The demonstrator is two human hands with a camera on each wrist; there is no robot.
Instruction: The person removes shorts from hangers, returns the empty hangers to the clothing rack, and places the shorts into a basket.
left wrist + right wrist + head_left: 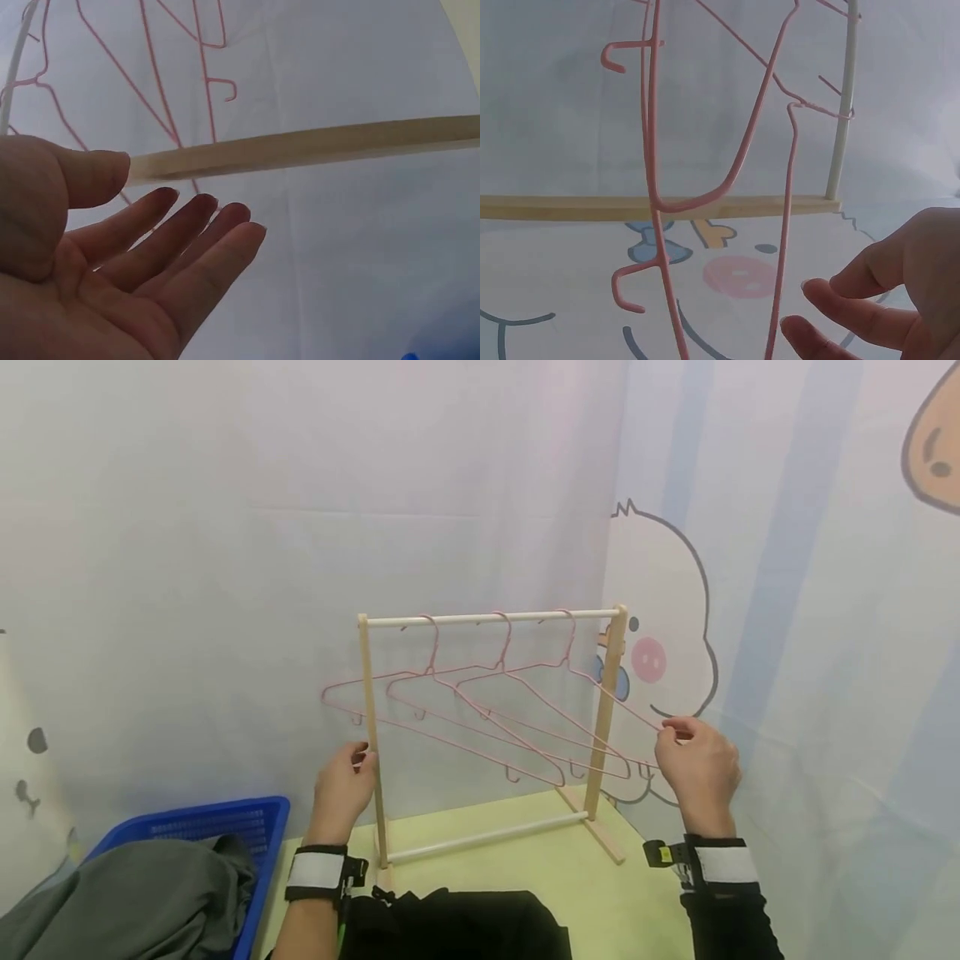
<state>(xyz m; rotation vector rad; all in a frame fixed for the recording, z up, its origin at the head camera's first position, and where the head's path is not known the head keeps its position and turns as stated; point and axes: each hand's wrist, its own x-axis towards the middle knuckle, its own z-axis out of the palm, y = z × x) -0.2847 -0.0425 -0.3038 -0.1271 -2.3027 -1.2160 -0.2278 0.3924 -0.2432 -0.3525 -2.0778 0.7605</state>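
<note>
Three pink wire hangers (432, 667) hang side by side from the white top bar (465, 619) of a small wooden clothes rack. Beside the rack's left post (370, 710) is my left hand (343, 789), its fingers loosely bent. In the left wrist view the thumb lies by the post (300, 150), and the fingers stand apart from the thumb, with nothing gripped. My right hand (699, 768) is near the right end of the farthest-right hanger. The right wrist view shows bent fingers (870, 311) next to a hanger wire (782, 262), with a small gap between.
A blue basket (279, 827) with grey cloth (150, 893) in it stands at the lower left. Black fabric (457, 927) shows at the bottom centre. The rack stands on a pale yellow table (637, 893), with a printed curtain (810, 610) behind and to the right.
</note>
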